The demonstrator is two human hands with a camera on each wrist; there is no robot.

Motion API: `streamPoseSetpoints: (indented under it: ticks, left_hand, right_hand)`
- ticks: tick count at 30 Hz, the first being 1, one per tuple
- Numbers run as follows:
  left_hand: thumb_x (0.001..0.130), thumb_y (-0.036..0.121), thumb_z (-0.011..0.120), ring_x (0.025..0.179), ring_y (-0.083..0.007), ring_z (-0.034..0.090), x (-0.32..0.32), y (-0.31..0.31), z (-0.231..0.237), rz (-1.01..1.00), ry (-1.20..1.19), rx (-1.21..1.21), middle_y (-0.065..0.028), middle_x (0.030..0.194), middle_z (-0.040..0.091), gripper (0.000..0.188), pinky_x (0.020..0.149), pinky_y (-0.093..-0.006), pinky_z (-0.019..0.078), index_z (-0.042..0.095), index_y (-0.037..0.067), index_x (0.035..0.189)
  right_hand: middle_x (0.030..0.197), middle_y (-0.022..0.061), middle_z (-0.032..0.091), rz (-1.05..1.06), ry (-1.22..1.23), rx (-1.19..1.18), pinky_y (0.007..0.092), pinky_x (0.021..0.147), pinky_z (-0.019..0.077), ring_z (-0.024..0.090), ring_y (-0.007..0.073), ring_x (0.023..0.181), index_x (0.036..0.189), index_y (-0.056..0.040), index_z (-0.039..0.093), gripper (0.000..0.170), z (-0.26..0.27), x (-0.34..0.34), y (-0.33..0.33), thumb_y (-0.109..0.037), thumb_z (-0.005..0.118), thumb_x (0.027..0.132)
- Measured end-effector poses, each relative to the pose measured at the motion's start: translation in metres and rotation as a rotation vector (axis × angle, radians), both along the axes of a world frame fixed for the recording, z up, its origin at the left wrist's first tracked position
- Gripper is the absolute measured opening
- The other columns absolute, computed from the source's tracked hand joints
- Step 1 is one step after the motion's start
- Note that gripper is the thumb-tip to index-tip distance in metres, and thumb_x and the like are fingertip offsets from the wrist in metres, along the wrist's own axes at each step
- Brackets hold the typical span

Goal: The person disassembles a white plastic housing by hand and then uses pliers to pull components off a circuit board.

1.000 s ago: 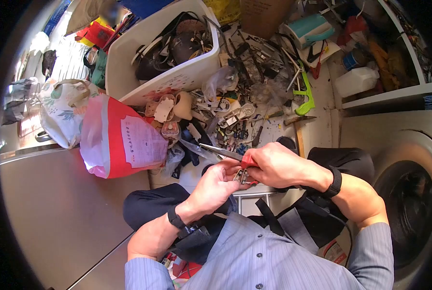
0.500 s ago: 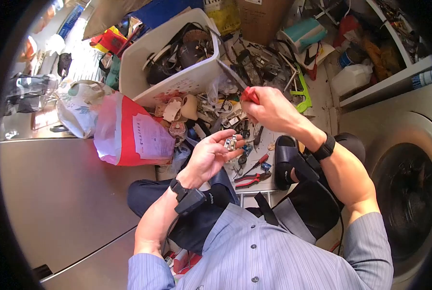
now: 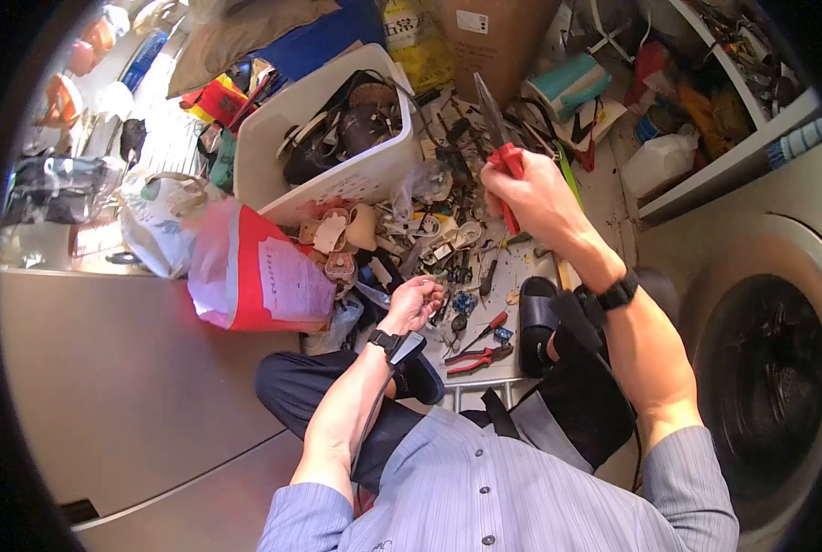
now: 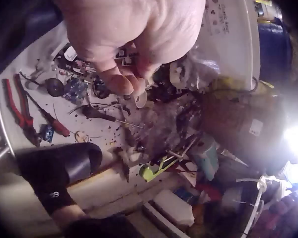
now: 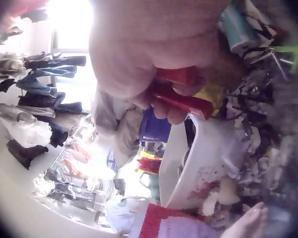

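Observation:
My right hand (image 3: 540, 198) grips red-handled shears (image 3: 492, 115), with the long grey blades pointing up and away. Both red handles (image 5: 188, 101) show beneath its fingers in the right wrist view. My left hand (image 3: 417, 304) is lower, just over the near side of a heap of small parts (image 3: 443, 235). Its fingers are curled in around a small metal part (image 4: 127, 58), mostly hidden by the fingers. Red-and-black pliers (image 3: 480, 360) and a red-handled screwdriver (image 3: 489, 329) lie on the floor between the hands and my body.
A white bin (image 3: 314, 184) with cables and dark items stands behind the heap. A red-and-white bag (image 3: 268, 276) is at the left, a washing machine (image 3: 760, 350) at the right. A dark slipper (image 3: 538, 317) is beside the pliers. A cardboard box (image 3: 498, 41) stands at the back.
The right hand has lifted the shears away from the left hand, up and to the right. The left hand opened with the metal part on it, then curled and turned over toward the heap.

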State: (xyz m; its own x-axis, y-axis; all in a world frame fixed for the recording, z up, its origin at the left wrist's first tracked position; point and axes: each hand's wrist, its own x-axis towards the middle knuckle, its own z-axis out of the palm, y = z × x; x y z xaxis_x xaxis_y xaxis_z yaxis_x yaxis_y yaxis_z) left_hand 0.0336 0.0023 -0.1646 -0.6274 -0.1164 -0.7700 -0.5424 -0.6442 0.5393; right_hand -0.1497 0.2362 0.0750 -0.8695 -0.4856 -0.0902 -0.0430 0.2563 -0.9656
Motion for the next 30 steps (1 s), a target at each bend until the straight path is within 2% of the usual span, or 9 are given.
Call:
streamPoseSetpoints:
  ticks: [10,16,19,20,21,23,24,27,30]
  left_hand:
    - [0.092,0.0,0.059,0.067,-0.0222,0.063,-0.109,-0.055,-0.108,0.08,-0.159,0.076,-0.0126,0.075,0.062,0.008,0.06,-0.0325,0.0539,0.062,-0.007,0.089]
    - [0.101,0.003,0.054,0.082,-0.0244,0.062,-0.144,-0.08,-0.157,0.421,-0.178,0.278,-0.0147,0.099,0.064,0.016,0.075,-0.0336,0.0561,0.059,-0.007,0.113]
    - [0.1,0.005,0.063,0.098,-0.025,0.066,-0.145,-0.085,-0.149,-0.145,0.133,-0.234,-0.0156,0.121,0.061,0.042,0.088,-0.0399,0.0592,0.05,-0.006,0.138]
    - [0.099,0.003,0.063,0.099,-0.0259,0.067,-0.154,-0.089,-0.142,0.09,-0.092,0.015,-0.0149,0.121,0.061,0.038,0.094,-0.0397,0.0593,0.053,-0.006,0.135]
    - [0.102,0.001,0.054,0.109,-0.0286,0.065,-0.146,-0.085,-0.129,-0.4,0.058,-0.566,-0.0184,0.12,0.061,0.032,0.099,-0.0407,0.0584,0.053,-0.007,0.133]
    - [0.101,0.004,0.047,0.094,-0.0355,0.07,-0.143,-0.087,-0.149,0.133,0.045,-0.11,-0.0231,0.101,0.066,0.019,0.085,-0.0454,0.0627,0.058,-0.009,0.11]
    - [0.099,0.001,0.045,0.096,-0.0347,0.071,-0.145,-0.086,-0.154,0.293,-0.063,-0.033,-0.0251,0.103,0.067,0.022,0.086,-0.0444,0.0632,0.057,-0.011,0.114]
    - [0.097,-0.002,0.046,0.091,-0.0321,0.072,-0.129,-0.077,-0.128,0.282,-0.07,-0.058,-0.0247,0.104,0.068,0.024,0.087,-0.0435,0.064,0.058,-0.011,0.115]
    - [0.094,0.001,0.055,0.081,-0.0286,0.073,-0.088,-0.067,-0.131,0.021,-0.047,-0.2,-0.0172,0.093,0.071,0.019,0.075,-0.037,0.0631,0.066,-0.007,0.108]
  right_hand:
    - [0.074,0.0018,0.066,-0.121,-0.302,-0.045,0.028,0.062,0.048,0.06,0.01,0.067,0.095,-0.0014,0.066,0.017,-0.004,-0.014,-0.005,-0.018,0.062,0.096]
    - [0.076,0.0013,0.066,-0.134,-0.404,-0.043,0.0252,0.063,0.048,0.06,0.0081,0.068,0.099,-0.0012,0.066,0.017,-0.014,-0.019,-0.017,-0.018,0.063,0.098]
    - [0.075,0.0014,0.066,-0.135,-0.377,-0.062,0.0259,0.063,0.0485,0.061,0.0086,0.068,0.098,-0.0008,0.066,0.018,-0.02,-0.02,-0.018,-0.018,0.063,0.098]
    - [0.075,0.0015,0.066,-0.123,-0.36,-0.06,0.0263,0.063,0.0486,0.061,0.009,0.068,0.097,-0.0006,0.066,0.018,-0.022,-0.019,-0.018,-0.019,0.063,0.098]
    - [0.075,0.0015,0.066,-0.124,-0.379,-0.052,0.0263,0.063,0.0486,0.061,0.009,0.068,0.097,-0.0006,0.066,0.018,-0.022,-0.017,-0.018,-0.019,0.063,0.098]
    - [0.074,0.002,0.066,-0.117,-0.34,-0.011,0.0271,0.064,0.0488,0.061,0.0094,0.068,0.093,-0.0002,0.066,0.02,-0.015,-0.016,-0.02,-0.019,0.063,0.097]
    - [0.073,0.0023,0.066,-0.113,-0.309,0.031,0.0276,0.063,0.0487,0.061,0.0095,0.068,0.091,0.0001,0.066,0.021,-0.014,-0.015,-0.019,-0.02,0.063,0.097]
    - [0.073,0.0023,0.067,-0.095,-0.292,0.005,0.0281,0.063,0.0487,0.061,0.0097,0.067,0.091,0.0002,0.067,0.021,-0.012,-0.011,-0.017,-0.02,0.063,0.096]
    - [0.073,0.0021,0.067,-0.107,-0.286,-0.014,0.0273,0.062,0.0481,0.06,0.0091,0.066,0.092,-0.0004,0.068,0.02,-0.015,-0.008,-0.014,-0.02,0.063,0.096]
